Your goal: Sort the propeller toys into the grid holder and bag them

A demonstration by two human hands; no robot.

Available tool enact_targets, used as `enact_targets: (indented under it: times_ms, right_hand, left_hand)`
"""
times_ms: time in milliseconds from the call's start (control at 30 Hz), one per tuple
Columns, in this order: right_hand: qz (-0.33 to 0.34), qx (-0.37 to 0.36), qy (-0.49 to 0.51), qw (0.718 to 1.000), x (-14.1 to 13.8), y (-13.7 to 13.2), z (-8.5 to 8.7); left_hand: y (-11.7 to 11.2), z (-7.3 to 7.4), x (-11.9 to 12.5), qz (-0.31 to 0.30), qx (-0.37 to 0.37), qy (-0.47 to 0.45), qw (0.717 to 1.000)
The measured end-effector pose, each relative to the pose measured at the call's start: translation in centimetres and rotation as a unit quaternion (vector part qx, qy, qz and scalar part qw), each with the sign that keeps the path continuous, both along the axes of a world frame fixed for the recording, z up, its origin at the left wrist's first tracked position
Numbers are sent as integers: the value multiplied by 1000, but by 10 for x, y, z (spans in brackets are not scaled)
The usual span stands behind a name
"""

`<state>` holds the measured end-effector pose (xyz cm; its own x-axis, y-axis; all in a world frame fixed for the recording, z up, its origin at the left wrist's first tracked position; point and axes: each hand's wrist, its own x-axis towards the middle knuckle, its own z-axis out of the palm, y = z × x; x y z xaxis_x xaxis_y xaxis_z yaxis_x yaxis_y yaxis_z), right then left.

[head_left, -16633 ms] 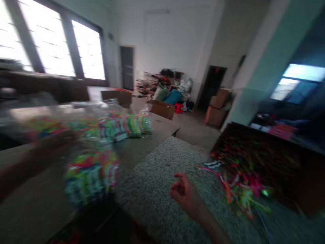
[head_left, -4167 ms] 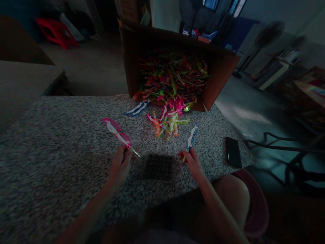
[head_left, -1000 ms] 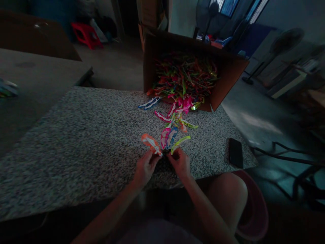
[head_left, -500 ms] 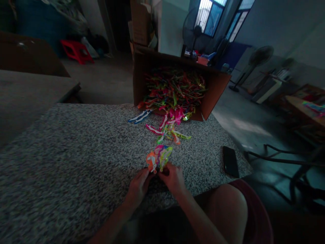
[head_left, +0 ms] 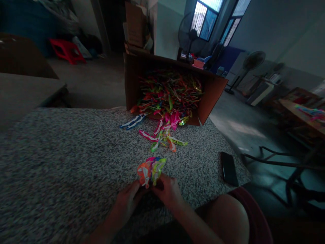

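A small bunch of bright plastic strips with white edging [head_left: 151, 169], in orange, pink, blue and yellow-green, stands up between my two hands near the front of the speckled tabletop [head_left: 76, 162]. My left hand [head_left: 128, 200] is closed at the lower left of the bunch. On the other side, my right hand [head_left: 169, 193] pinches its lower right, by the yellow-green piece. The fingertips and the bottom of the bunch are dark and partly hidden. Beyond them lies a loose cluster of similar strips [head_left: 162, 137] in pink, green, orange and yellow.
An open cardboard box [head_left: 214, 98] lies on its side at the table's far edge, heaped with colourful strips [head_left: 172, 89]. Two blue strips [head_left: 133, 122] rest at its left. A black phone [head_left: 229, 168] lies at the right edge. A red stool [head_left: 67, 51] stands on the floor.
The whole view has shifted, so table, box and hands appear lower and slightly left. Both hands stay at the bunch, which still stands between them.
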<state>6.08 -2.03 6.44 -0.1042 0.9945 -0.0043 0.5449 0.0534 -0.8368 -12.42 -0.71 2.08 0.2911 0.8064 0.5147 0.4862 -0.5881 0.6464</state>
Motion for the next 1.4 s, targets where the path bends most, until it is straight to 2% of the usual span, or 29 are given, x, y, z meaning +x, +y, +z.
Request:
enact_targets:
  times_ms: [67,133,233,300,400,500,567,633,700,800,833,900,967,1033,1100,1167,1300,1400]
  right_hand:
    - [13,-3,23,1000,18,3,4]
    - [-19,10,12,1000,41,20,12]
    - [-96,85,-86,988,64,76,27]
    - [-91,102,-167,976,60,124,33]
    - [-98,52,-282,953,36,180,35]
    - [-117,20,-316,941,25,195,30]
    - [-139,28,-313,939,37,182,24]
    - [-165,31,-292,942,61,157,16]
    - [-187,17,-238,953,87,125,6]
    - [-232,-20,-44,972,108,69,-9]
    - [-253,-30,51,966,107,50,-13]
    - [-281,-49,236,929,96,15,-16]
    - [-270,-70,359,891,75,-14,-15]
    - [-236,-91,420,872,51,-33,-11]
    - [-209,-95,446,865,30,-43,-9]
    - [-198,-69,437,874,13,-46,-7]
    - [-180,25,306,935,-13,-44,-6]
    - [-158,59,200,965,-28,-42,-5]
  left_hand:
    - [-2,-2,-14,-2,-23,9,1000]
    - [6,0,-31,9,-43,17,999]
    - [48,17,-37,73,-67,23,995]
    - [92,34,-19,82,-86,49,992]
    - [153,52,30,-50,-120,167,977]
    - [184,55,66,-111,-128,210,963]
    - [186,53,68,-115,-128,219,960]
    - [179,50,50,-99,-138,208,963]
    - [164,48,20,-68,-168,158,971]
    - [130,44,-32,7,-246,37,968]
    - [115,42,-47,36,-279,-20,959]
    - [77,40,-66,92,-333,-155,925]
    - [35,40,-67,142,-352,-267,886]
    - [-5,41,-54,178,-346,-304,870]
    - [-35,40,-34,187,-338,-290,875]
    - [-51,37,-16,180,-318,-261,894]
    - [-52,28,-7,212,-249,-219,919]
    - [-46,22,-16,188,-221,-162,943]
